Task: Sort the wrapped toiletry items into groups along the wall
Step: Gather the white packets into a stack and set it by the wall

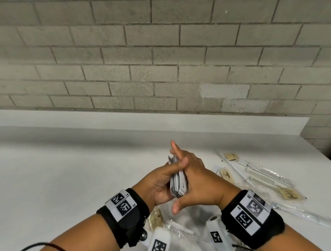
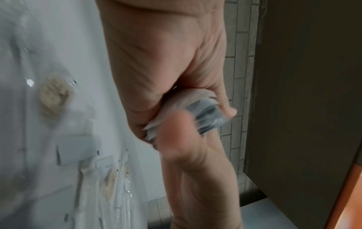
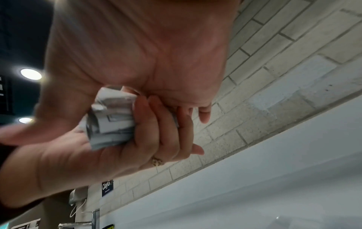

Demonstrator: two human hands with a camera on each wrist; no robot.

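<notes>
A stack of small white and grey sachets [image 1: 178, 182] is held upright on edge above the white table [image 1: 65, 178]. My left hand [image 1: 159, 185] grips it from the left, fingers curled round its far side and thumb across the top. My right hand [image 1: 196, 175] lies flat against its right face, index finger straight and pointing forward, thumb stretched out under the near end. The right wrist view shows the left hand's fingers [image 3: 156, 131] wrapped round the stack [image 3: 111, 117] under my right palm [image 3: 147, 46]. In the blurred left wrist view the stack [image 2: 207, 114] sits below my left palm [image 2: 166, 62].
Clear-wrapped long items with tan labels [image 1: 262, 173] lie spread on the table to the right of my hands. More clear packets [image 1: 176, 231] lie under my wrists. A white upstand [image 1: 142, 122] runs along the grey brick wall [image 1: 163, 59]. The table's right edge [image 1: 326, 159] is close.
</notes>
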